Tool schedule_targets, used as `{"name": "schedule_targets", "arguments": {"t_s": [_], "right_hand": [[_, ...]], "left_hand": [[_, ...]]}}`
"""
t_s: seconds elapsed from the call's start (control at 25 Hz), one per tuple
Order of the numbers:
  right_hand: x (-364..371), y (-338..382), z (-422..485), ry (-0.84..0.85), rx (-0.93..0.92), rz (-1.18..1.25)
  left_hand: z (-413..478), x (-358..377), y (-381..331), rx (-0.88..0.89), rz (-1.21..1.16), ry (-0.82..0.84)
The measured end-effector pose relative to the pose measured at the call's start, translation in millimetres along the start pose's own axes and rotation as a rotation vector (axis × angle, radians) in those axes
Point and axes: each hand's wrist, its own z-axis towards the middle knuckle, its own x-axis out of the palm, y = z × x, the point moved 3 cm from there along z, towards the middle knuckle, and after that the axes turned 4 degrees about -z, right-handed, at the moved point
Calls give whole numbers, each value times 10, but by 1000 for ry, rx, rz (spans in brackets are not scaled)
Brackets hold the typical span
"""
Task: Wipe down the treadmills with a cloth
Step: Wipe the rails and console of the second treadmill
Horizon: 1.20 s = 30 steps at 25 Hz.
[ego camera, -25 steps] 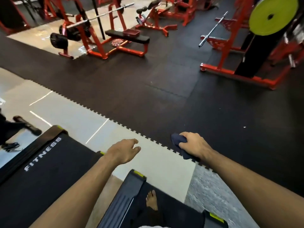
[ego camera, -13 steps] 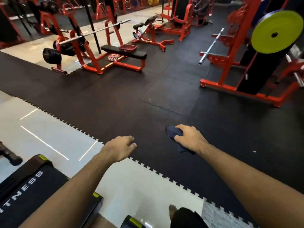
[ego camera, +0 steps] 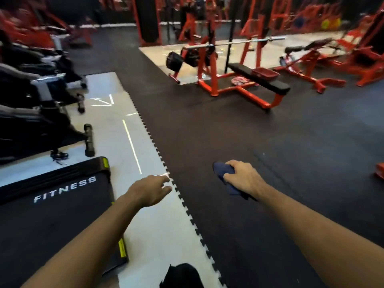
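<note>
The right hand (ego camera: 243, 179) is curled round a crumpled dark blue cloth (ego camera: 223, 173), which sticks out past the fingers toward 10 o'clock and hangs a little below the wrist; hand and cloth are held in the air over the black rubber floor matting (ego camera: 270, 146). The left hand (ego camera: 149, 192) holds nothing, its fingers loosely extended, above the toothed seam where the matting meets the pale glossy floor tile (ego camera: 160, 229). At 8 o'clock from the left hand lies the black treadmill belt marked FITNESS (ego camera: 52, 204), its end cap carrying yellow stickers. At 10 o'clock stand black exercise machines (ego camera: 33, 104), blurred. At 1 o'clock, well apart, is a red-framed weight bench with a black pad (ego camera: 259, 80) under a steel barbell (ego camera: 234, 43).
</note>
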Motion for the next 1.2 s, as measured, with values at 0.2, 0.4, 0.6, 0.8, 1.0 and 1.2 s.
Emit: {"name": "schedule_targets", "arguments": {"t_s": [0.2,0.4,0.6,0.8,1.0,1.2], "right_hand": [[195,940,1355,114,-263,-53],[560,2332,2525,248,-490,-82],[1034,3897,3209,404,-754,-63],[1808,5466,3815,521,-1009,-76],[2342,7112,4130,630,-1306,-192],[2744,8294,3737,751,-1472,-230]], "left_hand": [[538,-430,985,-236,-87,-106],[804,-968,1973,-464,-199,-221],[600,-1519,2865,-735,-268,-359],[466,-1655,3927,-1041,-308,-419],[208,-1980,4671,-1371,-416,-520],[-442,-2120,5144,-1629,-515,-657]]}}
